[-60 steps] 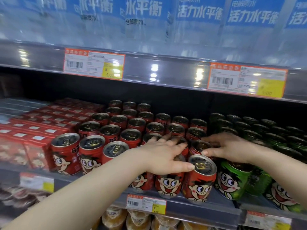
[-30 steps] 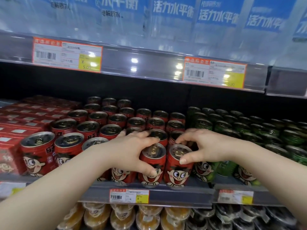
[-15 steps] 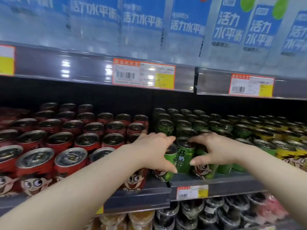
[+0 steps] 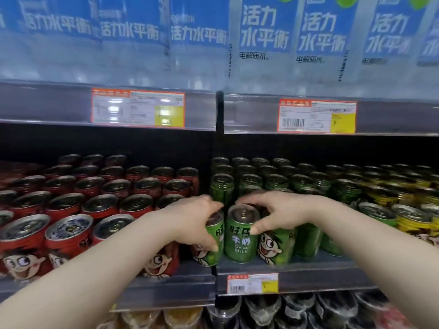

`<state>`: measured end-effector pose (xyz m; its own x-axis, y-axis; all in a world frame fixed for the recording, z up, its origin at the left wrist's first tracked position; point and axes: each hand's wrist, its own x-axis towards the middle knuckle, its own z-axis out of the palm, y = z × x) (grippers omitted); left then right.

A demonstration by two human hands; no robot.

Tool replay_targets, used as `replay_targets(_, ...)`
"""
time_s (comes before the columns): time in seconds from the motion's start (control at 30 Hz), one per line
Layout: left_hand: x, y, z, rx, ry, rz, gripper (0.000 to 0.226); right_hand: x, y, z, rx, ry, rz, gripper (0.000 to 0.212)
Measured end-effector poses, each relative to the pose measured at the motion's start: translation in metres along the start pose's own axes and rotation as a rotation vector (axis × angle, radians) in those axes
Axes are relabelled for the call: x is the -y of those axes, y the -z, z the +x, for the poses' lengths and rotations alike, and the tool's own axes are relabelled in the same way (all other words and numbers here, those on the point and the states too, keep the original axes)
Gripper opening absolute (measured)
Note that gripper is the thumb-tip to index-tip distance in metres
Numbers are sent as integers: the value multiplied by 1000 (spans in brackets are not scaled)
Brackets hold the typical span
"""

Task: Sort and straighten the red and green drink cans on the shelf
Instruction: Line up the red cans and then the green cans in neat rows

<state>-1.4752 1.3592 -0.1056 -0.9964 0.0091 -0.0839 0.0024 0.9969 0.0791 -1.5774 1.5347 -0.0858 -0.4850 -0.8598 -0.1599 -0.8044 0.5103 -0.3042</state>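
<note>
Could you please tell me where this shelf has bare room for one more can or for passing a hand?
Bare: the narrow dark lane between the red cans and green cans, behind the left hand; also the shelf's front strip below the right hand. Otherwise both blocks stand tightly packed, row against row.

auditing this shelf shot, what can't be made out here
Head view only:
- Price tag above red cans: print lost to glare and blur.
- Green can lid: covered by the left hand gripping it.
- Which can the right hand grips: its palm hides the tops.
- Yellow cans: cut off by the right edge.
</note>
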Motion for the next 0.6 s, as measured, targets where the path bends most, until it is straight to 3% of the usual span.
replay_targets(0.13,-3,-2,-2,-29,43,-2,98,-7,9,5,129,65,-16,72)
replay_targets(0.3,2,-3,-5,28,24,92,102,-3,-1,10,95,78,-113,90)
replay_targets(0.4,5,-2,-7,11,19,85,97,1,-5,8,64,110,-117,83)
replay_targets(0.6,1,-2,-10,-47,17,19,96,2,2,8,169,79,-159,80)
